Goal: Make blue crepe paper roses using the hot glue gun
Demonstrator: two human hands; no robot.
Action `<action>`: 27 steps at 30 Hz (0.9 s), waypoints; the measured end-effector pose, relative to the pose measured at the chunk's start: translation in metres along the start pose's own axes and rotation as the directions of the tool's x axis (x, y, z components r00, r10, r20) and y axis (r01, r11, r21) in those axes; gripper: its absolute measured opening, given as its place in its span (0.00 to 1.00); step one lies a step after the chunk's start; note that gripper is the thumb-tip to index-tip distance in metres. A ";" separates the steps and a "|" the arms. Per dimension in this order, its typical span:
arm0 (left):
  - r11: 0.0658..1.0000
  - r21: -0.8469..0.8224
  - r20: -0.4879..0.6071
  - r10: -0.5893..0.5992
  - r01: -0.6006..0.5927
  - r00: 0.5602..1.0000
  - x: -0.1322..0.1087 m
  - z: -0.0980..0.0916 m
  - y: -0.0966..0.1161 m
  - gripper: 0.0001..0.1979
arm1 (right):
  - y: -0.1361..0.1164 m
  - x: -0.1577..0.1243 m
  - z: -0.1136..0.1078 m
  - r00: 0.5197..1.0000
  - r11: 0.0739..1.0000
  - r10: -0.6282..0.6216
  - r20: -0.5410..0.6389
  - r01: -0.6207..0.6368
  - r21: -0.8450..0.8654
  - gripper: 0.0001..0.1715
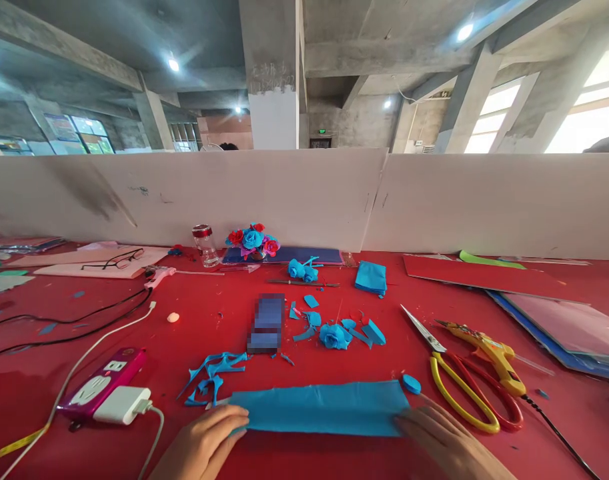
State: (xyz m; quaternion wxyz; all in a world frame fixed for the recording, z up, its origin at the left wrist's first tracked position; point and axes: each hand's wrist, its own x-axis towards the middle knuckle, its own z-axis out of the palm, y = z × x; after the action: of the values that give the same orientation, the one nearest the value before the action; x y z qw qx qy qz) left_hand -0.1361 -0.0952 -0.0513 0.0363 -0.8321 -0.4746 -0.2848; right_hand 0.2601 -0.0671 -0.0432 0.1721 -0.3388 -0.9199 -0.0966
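A long blue strip (324, 409) lies across the red table in front of me. My left hand (207, 440) has its fingers pressed together at the strip's left end. At the right end, my right hand (444, 433) holds the strip's edge and is slightly blurred. A small blue disc (411, 383) sits just above the right end. Cut blue scraps (217, 373) lie above the left end. Farther off are a blue paper flower (335, 336), more blue flowers (303, 269) and a stack of blue squares (371, 277).
Scissors (461, 387) and a yellow glue gun (489, 353) lie at the right. A phone (267, 323) is in the middle. A power socket (107, 383) with a white charger and cables is at the left. Behind stand a glass jar (205, 247) and a flower bunch (254, 241).
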 end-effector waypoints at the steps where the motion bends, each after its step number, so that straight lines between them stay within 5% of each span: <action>1: 0.999 -0.022 -0.002 -0.044 0.044 0.999 -0.001 0.002 -0.001 0.08 | 0.001 0.003 -0.001 0.999 0.998 0.028 0.030 -0.030 0.053 0.18; 4: 0.979 -0.081 -0.009 -0.189 0.188 0.982 -0.002 0.009 -0.001 0.09 | 0.003 0.017 0.000 0.983 0.961 0.150 0.107 -0.170 0.220 0.10; 8: 0.922 -0.130 -0.026 -0.371 0.364 0.928 -0.002 0.016 -0.002 0.13 | 0.009 0.032 0.010 0.947 0.872 0.286 0.144 -0.319 0.370 0.14; 13: 0.869 -0.053 -0.046 -0.494 0.491 0.869 0.004 0.021 0.000 0.16 | 0.016 0.044 0.018 0.845 0.794 0.437 0.309 -0.524 0.309 0.16; 23: 0.886 0.085 -0.131 -0.444 0.457 0.886 0.007 0.024 -0.005 0.17 | 0.017 0.053 0.014 0.727 0.764 0.478 0.493 -0.621 0.176 0.11; 27: 0.905 0.249 -0.287 -0.270 0.344 0.919 0.020 0.029 0.026 0.14 | 0.017 0.053 0.016 0.716 0.747 0.496 0.491 -0.640 0.179 0.11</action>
State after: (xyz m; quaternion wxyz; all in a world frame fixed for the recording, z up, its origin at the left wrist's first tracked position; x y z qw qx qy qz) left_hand -0.0947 -0.0844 -0.0596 0.1727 -0.6897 -0.6293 -0.3137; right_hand 0.2295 -0.0186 -0.0363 0.0506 -0.5864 -0.7848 0.1943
